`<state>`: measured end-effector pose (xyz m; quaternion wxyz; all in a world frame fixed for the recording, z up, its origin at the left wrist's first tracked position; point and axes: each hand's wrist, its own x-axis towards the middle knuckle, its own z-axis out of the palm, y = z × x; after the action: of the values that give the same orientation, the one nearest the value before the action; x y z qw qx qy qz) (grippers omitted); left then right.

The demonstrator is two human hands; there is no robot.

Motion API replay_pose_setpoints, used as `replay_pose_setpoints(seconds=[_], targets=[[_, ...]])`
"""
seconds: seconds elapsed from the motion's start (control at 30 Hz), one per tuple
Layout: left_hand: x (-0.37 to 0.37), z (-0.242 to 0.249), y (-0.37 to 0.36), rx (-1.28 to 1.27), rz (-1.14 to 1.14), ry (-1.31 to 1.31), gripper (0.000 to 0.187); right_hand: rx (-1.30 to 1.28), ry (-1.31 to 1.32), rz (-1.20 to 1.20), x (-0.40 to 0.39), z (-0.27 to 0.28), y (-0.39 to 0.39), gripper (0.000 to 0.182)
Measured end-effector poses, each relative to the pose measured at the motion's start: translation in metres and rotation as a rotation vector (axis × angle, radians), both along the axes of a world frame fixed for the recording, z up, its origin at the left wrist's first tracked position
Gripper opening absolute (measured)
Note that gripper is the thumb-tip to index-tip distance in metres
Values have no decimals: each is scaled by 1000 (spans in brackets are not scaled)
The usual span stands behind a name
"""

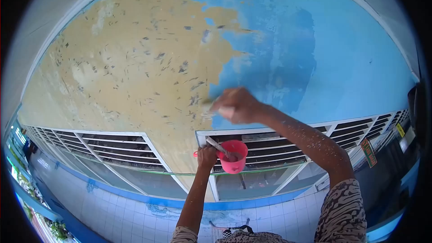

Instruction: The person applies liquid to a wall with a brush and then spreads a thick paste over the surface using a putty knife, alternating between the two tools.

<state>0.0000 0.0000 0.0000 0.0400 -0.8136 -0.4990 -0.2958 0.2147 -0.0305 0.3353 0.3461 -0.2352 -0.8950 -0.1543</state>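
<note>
My left hand (207, 156) is closed on the handle of a pink plastic dipper (233, 165), below the painted wall and in front of the window slats. A pale stick-like handle (215, 143) leans out of the dipper beside my fingers; its lower end is inside. Higher up, my right hand (238, 105) is closed at the wall, blurred by motion. Something short and pale shows at its fingertips, too smeared to name. It is at the border between the bare tan patch (148, 63) and the blue paint (351, 63). Pale specks dot my right forearm.
A darker blue patch (292, 63) lies right of the border. Slatted vents (117, 147) with white frames run beneath the wall, above glass panes (157, 184). Pale floor tiles (121, 216) extend below. A small sign (368, 153) hangs at right.
</note>
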Motion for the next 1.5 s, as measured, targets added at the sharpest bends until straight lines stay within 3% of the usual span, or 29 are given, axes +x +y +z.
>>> replay_pose_setpoints(seconds=[0.03, 0.07, 0.1, 0.13, 0.2, 0.23, 0.3, 0.33, 0.43, 0.57, 0.63, 0.67, 0.7, 0.73, 0.83, 0.87, 0.97, 1.0, 1.03, 1.07, 1.1, 1.13, 1.17, 1.23, 1.33, 1.37, 1.4, 1.43, 1.5], targets=[[2, 3, 0, 9, -7, -22, 48, 0, -1, 10, -2, 1, 3, 32], [5, 7, 0, 19, -11, -47, 48, 99, 365, 114, 14, 19, 12, 26], [2, 6, 7, 26, 0, -55, 48, -146, 710, 28, 22, 45, 6, 30], [3, 6, 5, 20, 3, -49, 42, -77, 905, 111, 38, 71, -1, 27], [5, -1, -2, -23, -3, -39, 22, 378, 1059, 41, 46, 102, -27, 23], [5, 2, -3, -36, 2, -33, 22, 364, 1065, 36, 47, 95, -20, 23], [7, 9, -7, 53, -4, -91, 15, 1107, 615, -329, 50, 67, -3, 19], [7, 11, -9, -61, 11, -26, 11, 1054, 404, -455, 25, 37, -7, 18], [4, 3, -5, 24, -26, -38, 11, 624, 51, -230, -27, -89, -10, 30], [5, 17, -15, 215, -68, -243, 13, 296, -68, 15, -44, -181, -31, 30], [4, 2, -7, 120, -50, -133, 28, 151, 161, -233, -15, -195, -39, 34], [3, 0, -1, 47, -27, -32, 43, 368, 571, -58, 8, -203, -17, 30], [2, 0, 0, 43, -25, -34, 43, -26, 861, -104, 40, -205, -32, 25], [2, -1, -1, 33, -27, -39, 44, -218, 1246, -168, 57, -188, -55, 23], [6, 1, -5, 33, -31, -71, 43, 90, 1451, -283, 140, -185, -81, 24], [6, 4, -5, 46, -40, -93, 42, 176, 1399, -500, 162, -186, -92, 23], [6, -7, 3, 26, -21, -4, 41, 450, 1454, -764, 179, -209, -91, 22], [8, -5, 0, 86, -21, 1, 42, 384, 1486, -683, 165, -219, -84, 20], [8, -2, -1, 49, -15, 10, 42, 487, 1167, -771, 149, -241, -64, 16], [8, -4, 1, 51, -17, 4, 43, 649, 848, -789, 88, -212, -73, 20], [8, -5, 2, 50, -20, 2, 44, 670, 728, -773, 46, -220, -62, 27], [9, -2, -2, 59, -21, -18, 42, 439, 876, -463, 11, -235, -58, 28], [9, 3, -5, 73, -20, -40, 40, 199, 720, -469, -12, -231, -70, 23], [6, 1, 0, 101, -61, -49, 28, 169, 589, -316, -32, -229, -65, 19], [0, -3, 3, 46, -34, -5, 8, 115, 696, -303, 12, -223, -75, 32], [-1, -5, 4, 50, -39, -3, 8, 225, 587, -470, 51, -223, -81, 29], [-1, -6, 5, 65, -39, -5, 7, 215, 826, -278, 93, -227, -77, 24], [-2, -7, 5, 78, -39, -8, 6, 111, 1158, -279, 127, -231, -80, 18], [1, -1, 2, 86, -62, -14, 15, 338, 1334, -404, 206, -221, -89, 20]])
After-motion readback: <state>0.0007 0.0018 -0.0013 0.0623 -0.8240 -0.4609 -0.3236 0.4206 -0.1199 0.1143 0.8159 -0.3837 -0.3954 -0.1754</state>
